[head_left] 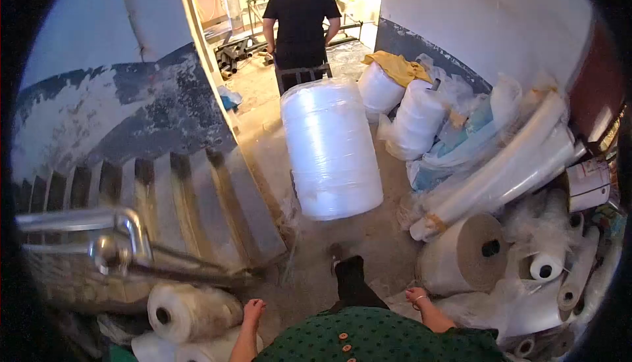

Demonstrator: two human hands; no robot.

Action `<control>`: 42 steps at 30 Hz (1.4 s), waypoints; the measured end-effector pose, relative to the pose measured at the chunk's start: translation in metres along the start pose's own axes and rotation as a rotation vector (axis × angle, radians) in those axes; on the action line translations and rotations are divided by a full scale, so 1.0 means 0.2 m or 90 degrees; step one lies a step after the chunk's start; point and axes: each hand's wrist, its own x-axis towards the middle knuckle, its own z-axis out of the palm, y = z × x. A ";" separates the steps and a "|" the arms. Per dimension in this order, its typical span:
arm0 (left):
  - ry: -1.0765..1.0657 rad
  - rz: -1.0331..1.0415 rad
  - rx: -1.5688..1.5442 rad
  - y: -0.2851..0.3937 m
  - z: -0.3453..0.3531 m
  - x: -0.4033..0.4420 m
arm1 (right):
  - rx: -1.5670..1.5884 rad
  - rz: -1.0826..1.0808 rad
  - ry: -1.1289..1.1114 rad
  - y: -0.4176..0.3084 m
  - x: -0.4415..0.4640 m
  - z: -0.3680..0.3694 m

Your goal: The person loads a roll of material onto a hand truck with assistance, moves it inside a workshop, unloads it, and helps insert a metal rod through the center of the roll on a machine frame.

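Note:
My left hand hangs low in front of me with its fingers curled in, and I see nothing in it. It is nearest to a wrapped plastic roll on the floor at the left. At the right, my right hand, with a bracelet at the wrist, is also curled and shows nothing held. Close to it lies a large film roll with a dark core. Ahead of me and out of reach, a big white wrapped roll leans on a cart frame behind a person in black.
Stairs with a metal handrail rise at the left. Rolls and loose plastic film line the right wall, among them a long wrapped roll. Beyond the doorway, dark pipes lie on the floor. A yellow cloth covers one roll.

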 end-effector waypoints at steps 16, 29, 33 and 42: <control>0.031 -0.158 0.055 1.12 0.18 1.10 | -0.140 -0.389 0.115 -3.00 1.40 -0.24; -0.193 0.185 -0.003 2.95 1.01 3.13 | -0.287 -0.144 0.166 -5.15 2.16 -0.29; -0.218 0.111 0.170 3.54 1.54 3.60 | -0.278 -0.111 0.192 -5.32 2.34 -0.27; -0.052 -0.055 0.274 3.68 2.28 4.16 | -0.303 -0.158 0.178 -5.66 2.60 -0.33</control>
